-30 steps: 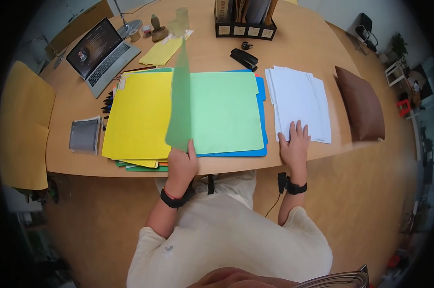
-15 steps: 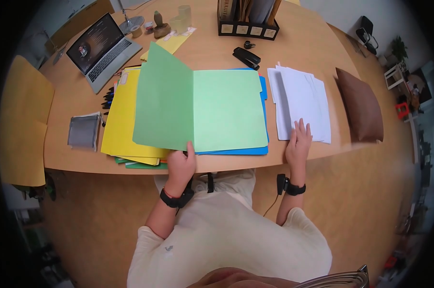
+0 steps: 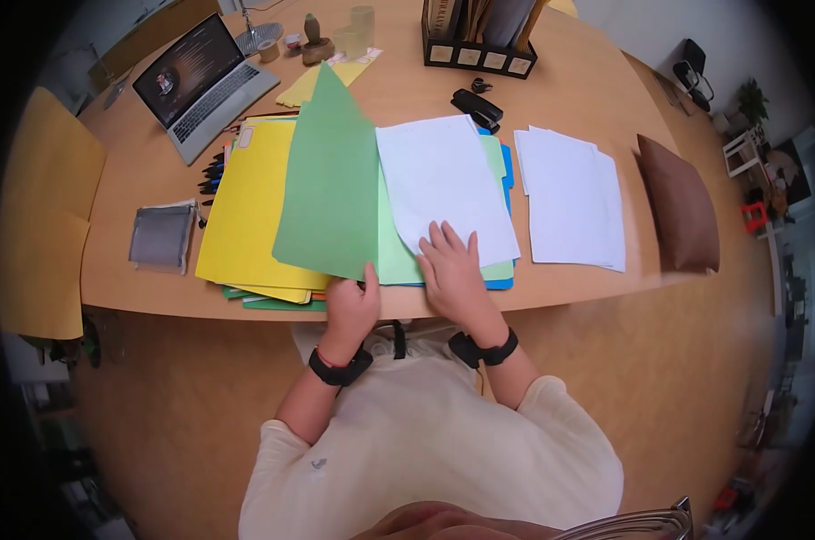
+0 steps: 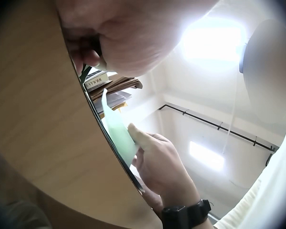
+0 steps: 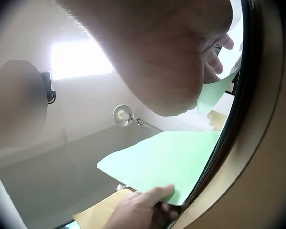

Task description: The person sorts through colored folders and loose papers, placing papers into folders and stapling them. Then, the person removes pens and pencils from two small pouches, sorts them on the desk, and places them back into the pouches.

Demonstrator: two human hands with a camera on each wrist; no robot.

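In the head view a light green folder (image 3: 331,184) lies spread, its left flap tilted up. My left hand (image 3: 352,310) pinches the flap's bottom edge near the fold, thumb on top; the right wrist view also shows this left hand (image 5: 140,212) on the green flap (image 5: 157,160). A white sheet (image 3: 443,171) lies slightly slanted over the folder's right half. Flat on its lower part rests my right hand (image 3: 457,279), fingers spread. Whether more than one sheet is under it, I cannot tell. White papers (image 3: 570,202) lie to the right.
Yellow folders (image 3: 241,211) sit under the green one's left side, a blue folder (image 3: 507,171) under its right. Beyond are a laptop (image 3: 205,94), a black stapler (image 3: 478,109) and a file box (image 3: 479,58). A grey pouch (image 3: 163,236) and a brown cushion (image 3: 678,202) flank them.
My right hand has moved left from the paper stack, bringing a white sheet onto the folder's right half. The green flap swung left, then partly back up; my left hand stays at the fold.
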